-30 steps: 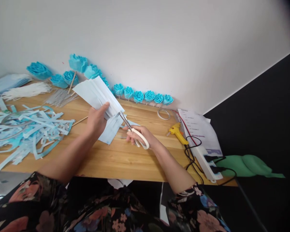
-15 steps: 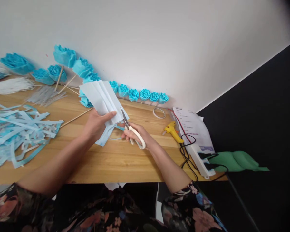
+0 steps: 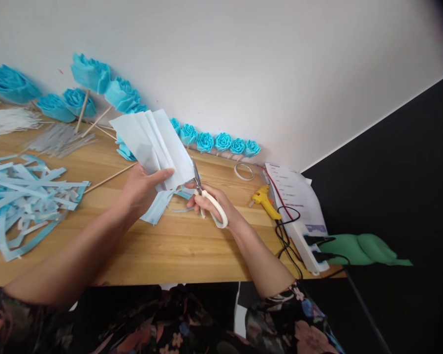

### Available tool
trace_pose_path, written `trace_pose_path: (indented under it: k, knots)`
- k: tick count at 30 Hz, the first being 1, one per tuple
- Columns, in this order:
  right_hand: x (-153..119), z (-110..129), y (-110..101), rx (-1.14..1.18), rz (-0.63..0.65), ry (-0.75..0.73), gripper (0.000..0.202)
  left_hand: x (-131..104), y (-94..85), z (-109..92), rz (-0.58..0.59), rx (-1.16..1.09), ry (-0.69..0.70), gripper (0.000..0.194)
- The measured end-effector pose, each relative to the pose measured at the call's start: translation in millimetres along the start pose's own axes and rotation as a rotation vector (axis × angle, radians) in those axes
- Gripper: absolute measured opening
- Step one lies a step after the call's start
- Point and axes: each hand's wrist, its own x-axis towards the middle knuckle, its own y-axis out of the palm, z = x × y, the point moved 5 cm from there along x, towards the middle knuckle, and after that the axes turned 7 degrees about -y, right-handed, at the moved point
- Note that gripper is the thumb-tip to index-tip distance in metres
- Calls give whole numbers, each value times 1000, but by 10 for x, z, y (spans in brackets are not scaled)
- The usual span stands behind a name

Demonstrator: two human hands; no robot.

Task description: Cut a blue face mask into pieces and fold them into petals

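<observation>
My left hand [image 3: 142, 184] grips a pale blue pleated face mask [image 3: 158, 147], thumb on its front and the fingers behind it. The mask is held tilted above the table. In my right hand [image 3: 214, 204] are scissors [image 3: 213, 209] with white handles, fingers in the loops. Their metal blades point up and away along the mask's right edge and look nearly closed. Below the mask, a light blue piece [image 3: 157, 209] with a thin loop lies on the table, partly hidden by my hands.
Cut blue and white strips [image 3: 29, 196] are heaped at left, near thin grey strips [image 3: 59, 140]. Blue fabric roses [image 3: 205, 141] line the wall, some on wooden sticks. A tape roll [image 3: 244, 171], yellow glue gun [image 3: 266, 200], printed paper [image 3: 295, 191] and power strip [image 3: 306, 246] sit at right.
The scissors have shifted slightly right relative to the mask and their blades look closer together. My left hand and the mask have moved a little left and up in view.
</observation>
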Motion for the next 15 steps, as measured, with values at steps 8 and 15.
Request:
trace_pose_path:
  k: [8, 15]
  knots:
    - [1, 38, 12, -25, 12, -16, 55, -22, 26, -8, 0, 9, -24, 42]
    - [0, 36, 15, -44, 14, 1, 56, -13, 20, 8, 11, -12, -40, 43]
